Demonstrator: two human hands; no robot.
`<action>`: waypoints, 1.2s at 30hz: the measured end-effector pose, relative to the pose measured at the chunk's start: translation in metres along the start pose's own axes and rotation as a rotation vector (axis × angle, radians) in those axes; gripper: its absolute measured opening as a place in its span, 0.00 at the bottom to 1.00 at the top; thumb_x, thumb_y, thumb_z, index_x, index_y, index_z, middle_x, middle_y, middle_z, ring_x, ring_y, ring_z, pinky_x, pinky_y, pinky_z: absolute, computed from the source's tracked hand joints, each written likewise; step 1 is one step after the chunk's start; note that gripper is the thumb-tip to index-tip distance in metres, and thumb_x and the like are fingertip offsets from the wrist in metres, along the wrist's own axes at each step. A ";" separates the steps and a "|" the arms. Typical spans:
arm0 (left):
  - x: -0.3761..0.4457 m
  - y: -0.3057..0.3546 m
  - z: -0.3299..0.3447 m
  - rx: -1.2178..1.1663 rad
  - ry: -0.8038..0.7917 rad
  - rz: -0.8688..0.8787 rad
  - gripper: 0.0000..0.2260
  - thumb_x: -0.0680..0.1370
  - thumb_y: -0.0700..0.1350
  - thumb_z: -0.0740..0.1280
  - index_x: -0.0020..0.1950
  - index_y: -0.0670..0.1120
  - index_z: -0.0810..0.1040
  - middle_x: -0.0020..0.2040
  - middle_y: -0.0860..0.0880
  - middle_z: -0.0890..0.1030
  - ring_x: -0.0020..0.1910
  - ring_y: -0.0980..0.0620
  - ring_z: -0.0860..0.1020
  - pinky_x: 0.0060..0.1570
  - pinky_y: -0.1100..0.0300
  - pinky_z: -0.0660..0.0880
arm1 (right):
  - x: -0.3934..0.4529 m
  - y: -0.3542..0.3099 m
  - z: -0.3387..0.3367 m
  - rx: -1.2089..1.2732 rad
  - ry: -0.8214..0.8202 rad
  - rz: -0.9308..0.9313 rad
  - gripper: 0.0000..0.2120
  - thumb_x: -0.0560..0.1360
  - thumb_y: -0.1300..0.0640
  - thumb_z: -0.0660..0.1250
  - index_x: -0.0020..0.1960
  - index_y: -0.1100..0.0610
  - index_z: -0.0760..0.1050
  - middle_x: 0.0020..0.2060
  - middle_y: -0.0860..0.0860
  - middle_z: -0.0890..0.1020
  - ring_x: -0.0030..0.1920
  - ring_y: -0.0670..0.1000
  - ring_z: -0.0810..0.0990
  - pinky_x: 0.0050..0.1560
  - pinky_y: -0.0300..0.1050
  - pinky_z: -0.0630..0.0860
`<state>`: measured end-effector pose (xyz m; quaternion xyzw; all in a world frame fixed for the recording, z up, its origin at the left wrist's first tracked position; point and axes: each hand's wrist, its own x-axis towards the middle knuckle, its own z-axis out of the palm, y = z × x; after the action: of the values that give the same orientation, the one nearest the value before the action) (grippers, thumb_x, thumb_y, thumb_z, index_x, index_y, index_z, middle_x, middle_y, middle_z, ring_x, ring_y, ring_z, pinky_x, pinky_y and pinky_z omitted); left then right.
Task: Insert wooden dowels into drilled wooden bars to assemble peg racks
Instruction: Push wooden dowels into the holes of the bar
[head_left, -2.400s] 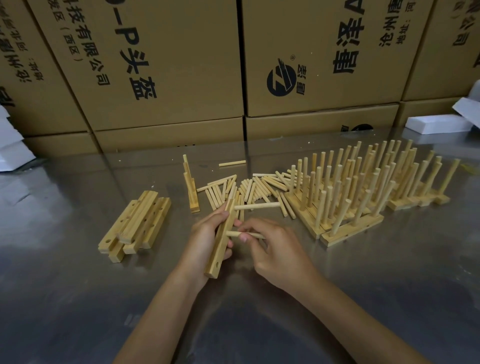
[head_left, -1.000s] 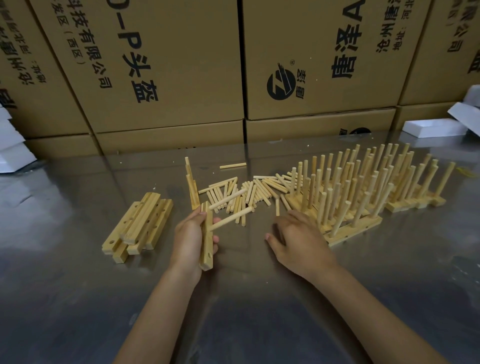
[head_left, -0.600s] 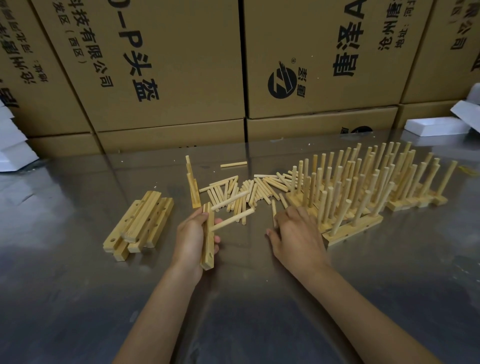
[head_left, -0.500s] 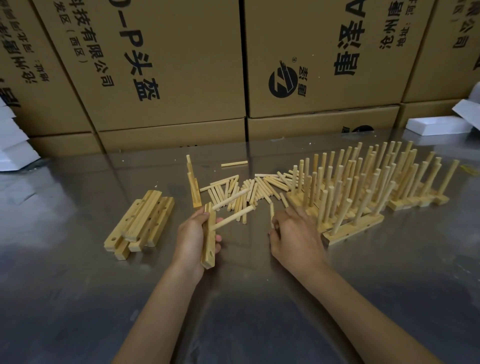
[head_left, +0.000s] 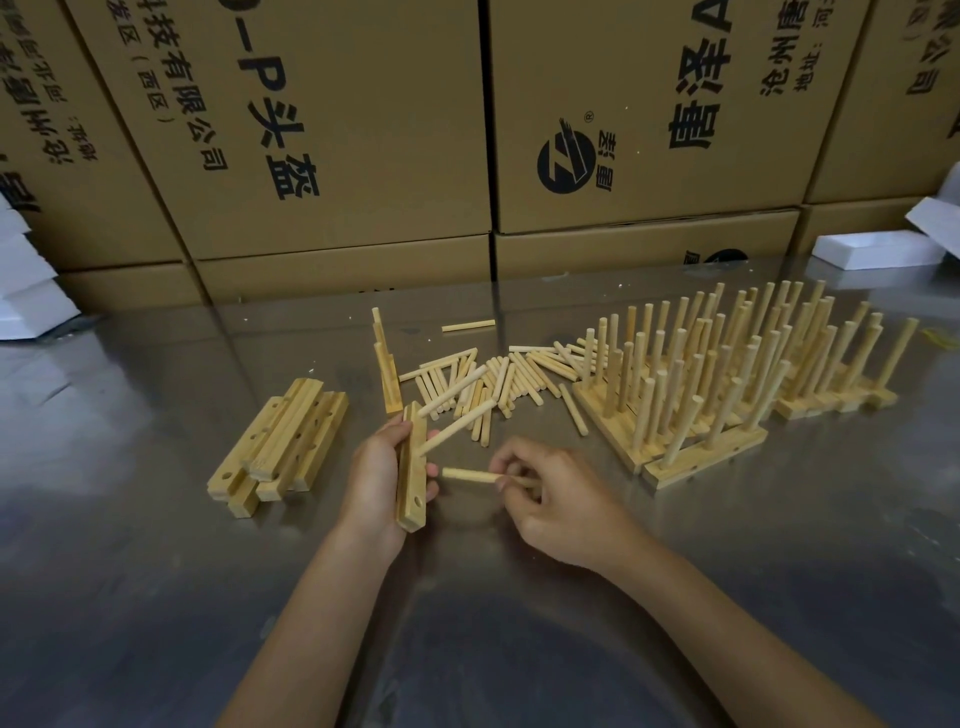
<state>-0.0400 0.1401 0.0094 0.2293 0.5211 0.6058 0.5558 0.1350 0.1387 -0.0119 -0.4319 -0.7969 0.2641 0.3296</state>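
Head | left hand (head_left: 376, 475) grips bar (head_left: 411, 470) | dowel (head_left: 470, 475) end hidden in right hand (head_left: 558, 504)

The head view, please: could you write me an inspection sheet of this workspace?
Surface: reflective metal table.
Job's things: drilled bar with two dowels in; loose dowel; dowel pile; bar stack; finished racks.
Clutter: stray dowel.
Grippers: left hand grips the bar; right hand pinches the loose dowel.
Cables: nothing seen.
Surroundings: cardboard boxes; white foam.
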 end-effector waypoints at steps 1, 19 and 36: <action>0.000 0.000 0.000 -0.009 -0.005 0.002 0.15 0.84 0.43 0.57 0.69 0.45 0.74 0.27 0.53 0.80 0.21 0.56 0.73 0.22 0.65 0.70 | -0.001 -0.005 0.002 0.068 -0.022 -0.050 0.07 0.76 0.59 0.63 0.47 0.47 0.75 0.34 0.43 0.77 0.32 0.45 0.73 0.31 0.45 0.69; 0.001 -0.011 0.007 0.107 0.047 0.124 0.12 0.84 0.43 0.58 0.63 0.54 0.76 0.40 0.48 0.82 0.24 0.55 0.70 0.24 0.61 0.70 | -0.006 -0.023 0.008 -0.168 -0.027 -0.282 0.09 0.76 0.58 0.65 0.51 0.47 0.80 0.35 0.39 0.70 0.35 0.38 0.70 0.33 0.31 0.61; -0.003 -0.008 0.006 0.085 -0.003 0.121 0.15 0.85 0.43 0.55 0.65 0.45 0.78 0.49 0.42 0.86 0.43 0.42 0.80 0.35 0.56 0.79 | -0.005 -0.029 0.016 0.567 -0.046 0.182 0.13 0.70 0.54 0.77 0.50 0.50 0.75 0.36 0.50 0.84 0.31 0.45 0.79 0.34 0.41 0.77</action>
<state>-0.0309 0.1381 0.0052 0.2846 0.5308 0.6152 0.5087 0.1100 0.1185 -0.0030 -0.3863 -0.6566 0.5143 0.3938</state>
